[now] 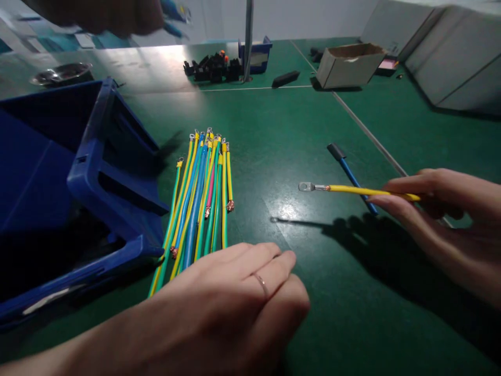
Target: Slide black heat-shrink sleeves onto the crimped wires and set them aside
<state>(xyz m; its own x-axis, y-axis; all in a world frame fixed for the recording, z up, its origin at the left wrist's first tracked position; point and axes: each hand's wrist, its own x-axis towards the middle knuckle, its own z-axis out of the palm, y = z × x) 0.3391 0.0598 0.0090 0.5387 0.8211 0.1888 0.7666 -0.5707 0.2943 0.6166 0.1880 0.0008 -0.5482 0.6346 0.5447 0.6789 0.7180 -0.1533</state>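
My right hand (pixel 442 209) pinches a short yellow wire (pixel 352 190) between thumb and fingers. A ring-shaped metal lug (pixel 309 186) sits on the wire's free end, with a little bare copper beside it. Low in the middle, my left hand (pixel 250 287), wearing a ring, is closed with its fingers curled under. Whatever it may hold is hidden. Just beyond it lies a bundle of wires (pixel 201 193), mostly yellow-green with some blue and one pink, many with lugs at the far end. Beneath the held wire, a blue wire with a black sleeve (pixel 348 169) rests on the table.
A blue plastic bin (pixel 94 151) stands at the left. Farther back are black parts (pixel 215 68), a small blue bin (pixel 258 55), a metal pole (pixel 248 42), an open cardboard box (pixel 348 65) and a metal bowl (pixel 62 74). A blurred co-worker's hand (pixel 113 15) shows at upper left.
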